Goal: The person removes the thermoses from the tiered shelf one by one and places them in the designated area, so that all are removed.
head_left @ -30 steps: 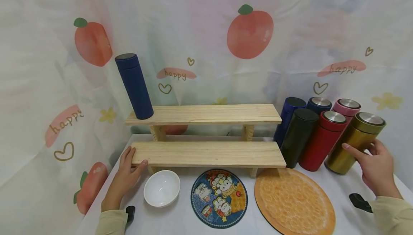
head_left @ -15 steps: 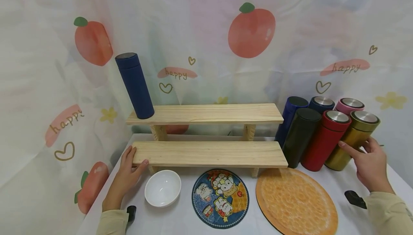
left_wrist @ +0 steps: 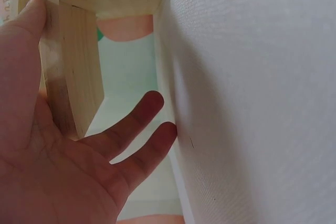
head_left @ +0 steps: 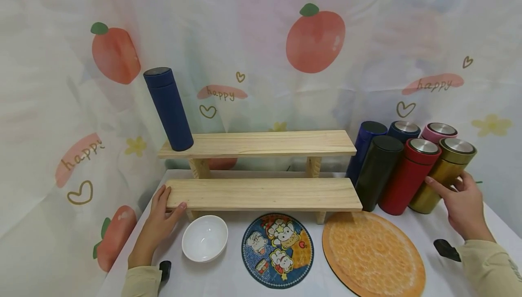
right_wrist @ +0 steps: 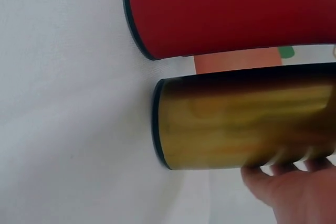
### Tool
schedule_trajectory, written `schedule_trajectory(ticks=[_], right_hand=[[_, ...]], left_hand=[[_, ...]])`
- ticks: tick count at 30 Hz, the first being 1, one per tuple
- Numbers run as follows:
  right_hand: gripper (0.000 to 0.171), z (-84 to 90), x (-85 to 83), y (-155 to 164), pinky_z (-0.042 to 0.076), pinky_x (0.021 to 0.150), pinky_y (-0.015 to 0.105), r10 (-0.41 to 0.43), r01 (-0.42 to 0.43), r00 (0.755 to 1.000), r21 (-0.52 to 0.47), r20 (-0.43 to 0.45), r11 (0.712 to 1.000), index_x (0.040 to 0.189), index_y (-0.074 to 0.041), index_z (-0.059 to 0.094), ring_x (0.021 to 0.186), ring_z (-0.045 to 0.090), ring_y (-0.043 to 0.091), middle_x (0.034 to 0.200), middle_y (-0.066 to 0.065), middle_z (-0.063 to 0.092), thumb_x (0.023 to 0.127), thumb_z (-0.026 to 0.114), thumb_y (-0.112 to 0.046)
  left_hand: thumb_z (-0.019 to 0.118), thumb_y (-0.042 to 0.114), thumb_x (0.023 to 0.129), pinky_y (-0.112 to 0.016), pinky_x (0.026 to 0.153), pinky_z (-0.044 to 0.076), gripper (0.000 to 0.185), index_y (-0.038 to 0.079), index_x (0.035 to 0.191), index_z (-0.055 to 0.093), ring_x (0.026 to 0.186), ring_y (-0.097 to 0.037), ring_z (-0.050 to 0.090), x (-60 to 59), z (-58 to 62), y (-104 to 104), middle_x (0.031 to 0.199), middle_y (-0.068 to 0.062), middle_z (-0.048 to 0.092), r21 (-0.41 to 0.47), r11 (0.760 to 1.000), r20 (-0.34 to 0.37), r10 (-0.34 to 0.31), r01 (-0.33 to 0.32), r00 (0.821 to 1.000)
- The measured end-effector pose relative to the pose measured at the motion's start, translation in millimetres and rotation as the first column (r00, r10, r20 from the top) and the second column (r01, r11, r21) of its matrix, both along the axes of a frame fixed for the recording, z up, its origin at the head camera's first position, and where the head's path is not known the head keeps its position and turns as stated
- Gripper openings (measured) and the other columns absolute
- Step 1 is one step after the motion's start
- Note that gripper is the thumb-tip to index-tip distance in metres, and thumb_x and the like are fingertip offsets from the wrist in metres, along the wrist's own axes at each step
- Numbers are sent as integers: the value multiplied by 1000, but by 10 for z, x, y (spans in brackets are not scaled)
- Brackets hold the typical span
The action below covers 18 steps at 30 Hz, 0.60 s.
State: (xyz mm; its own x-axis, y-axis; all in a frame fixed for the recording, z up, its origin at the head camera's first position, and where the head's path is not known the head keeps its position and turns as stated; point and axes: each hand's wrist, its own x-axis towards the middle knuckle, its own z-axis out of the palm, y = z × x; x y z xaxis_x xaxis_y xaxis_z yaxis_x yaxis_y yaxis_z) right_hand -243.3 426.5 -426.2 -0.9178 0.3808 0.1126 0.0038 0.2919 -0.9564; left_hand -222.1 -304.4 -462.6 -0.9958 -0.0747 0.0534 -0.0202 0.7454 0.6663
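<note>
My right hand [head_left: 464, 204] grips a gold thermos [head_left: 451, 158] low on its right side, thumb across the front. The thermos stands upright on the table, close beside a red thermos [head_left: 408, 179]; the right wrist view shows a narrow gap between the gold thermos [right_wrist: 241, 124] and the red one [right_wrist: 231, 11]. My left hand [head_left: 157, 224] holds the left end of the lower board of a wooden two-tier stand [head_left: 261, 193]. In the left wrist view, the thumb of the left hand [left_wrist: 63, 166] lies on the board's edge, with two fingers spread beneath.
A dark blue thermos [head_left: 169, 111] stands on the upper board's left end. Black [head_left: 379, 174], blue [head_left: 364, 147], navy [head_left: 403, 131] and pink [head_left: 439, 132] thermoses cluster at right. In front lie a white bowl [head_left: 205, 239], a cartoon mat [head_left: 278, 250] and a biscuit-patterned mat [head_left: 374, 254].
My right hand has shifted the gold thermos left and slightly back, closer to the red one, and it now stands straighter. My left hand stays on the stand.
</note>
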Motion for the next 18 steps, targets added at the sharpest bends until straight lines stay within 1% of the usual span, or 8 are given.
schedule_trajectory(ticks=[3, 5, 7, 9, 12, 14, 16, 18], right_hand=[[88, 14, 8, -13, 11, 128, 46, 7, -7, 1000, -9, 1, 1000, 174, -26, 9, 164, 13, 28, 179, 6, 13, 108, 67, -26], [88, 28, 9, -27, 10, 129, 48, 15, -15, 1000, -22, -3, 1000, 174, -24, 9, 164, 12, 28, 179, 6, 14, 108, 66, -25], [88, 54, 19, -50, 9, 129, 49, 13, -13, 1000, -15, -1, 1000, 174, -23, 8, 162, 16, 25, 178, 6, 17, 108, 66, -25], [87, 94, 33, -77, 11, 129, 45, 3, -3, 1000, -13, -9, 1000, 174, -21, 9, 158, 24, 21, 173, 7, 24, 108, 66, -23], [85, 164, 35, -103, 17, 126, 31, -24, 22, 999, -35, -42, 999, 172, -24, 14, 149, 32, 15, 166, 7, 30, 106, 68, -20], [86, 235, 39, -125, 22, 121, 20, -42, 39, 997, -45, -72, 998, 172, -25, 13, 148, 33, 11, 165, 5, 31, 106, 68, -18], [87, 319, 35, -157, 25, 117, 14, -64, 52, 990, -96, -125, 994, 171, -26, 14, 149, 32, 10, 167, 4, 30, 104, 69, -12], [90, 431, 63, -210, 21, 118, 14, -79, 66, 984, -88, -157, 994, 172, -23, 7, 155, 26, 9, 172, 2, 26, 105, 66, -10]], left_hand=[[57, 60, 107, -70, 122, 20, 98, 2, 171, 10, 160, -52, 10, -5, -2, -1, 177, -21, -5, 3, 1000, 2, -1, 1, 1000], [57, 61, 106, -70, 122, 20, 99, 3, 171, 10, 160, -51, 10, -5, -1, 0, 177, -20, -5, 6, 1000, 8, 2, -2, 1000], [57, 61, 106, -70, 122, 21, 99, 3, 171, 9, 160, -51, 10, -6, -2, 1, 177, -20, -6, 9, 1000, 15, 4, -5, 1000], [57, 62, 106, -70, 122, 21, 100, 4, 171, 9, 160, -51, 10, -6, -2, 4, 177, -20, -6, 9, 1000, 19, 6, -6, 1000], [57, 62, 106, -70, 122, 21, 100, 4, 171, 9, 160, -51, 10, -8, -3, 7, 177, -19, -5, 10, 1000, 19, 6, -7, 1000], [57, 62, 106, -70, 122, 21, 100, 3, 171, 9, 160, -51, 11, -6, -1, 8, 177, -20, -5, 9, 1000, 16, 6, -6, 1000], [57, 61, 106, -70, 122, 21, 99, 3, 171, 10, 160, -51, 11, -3, -1, 7, 177, -20, -5, 10, 1000, 12, 6, -6, 1000], [57, 61, 106, -70, 121, 21, 99, 3, 171, 10, 159, -51, 11, -1, -2, 5, 177, -20, -5, 10, 1000, 6, 5, -5, 1000]])
